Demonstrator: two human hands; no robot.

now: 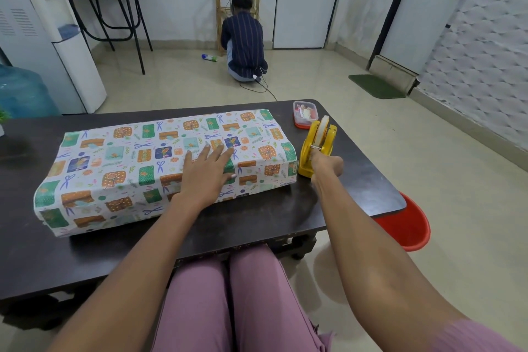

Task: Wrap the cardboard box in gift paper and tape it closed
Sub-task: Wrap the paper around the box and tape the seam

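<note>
Long box wrapped in gift paper (160,163), white with green, orange and blue parcel and scissor prints, lying flat across a dark low table (257,226). Left hand (205,171) spread flat on top of the box toward its right end, fingers straight and fanned, pressing the paper down. Right hand (325,164) just right of the box, fingers curled at the near side of a yellow tape dispenser (317,148); whether tape is pinched cannot be told. Dispenser standing on the table close beside the box's right end, roll of tape upright in it. Beyond the box's far right corner, a small clear container with a red base (305,114). Right of the box, past the table edge, a red bucket (405,226) on the floor. Far beyond the box, a person in a dark striped shirt (243,40) crouching on the floor, back turned.
</note>
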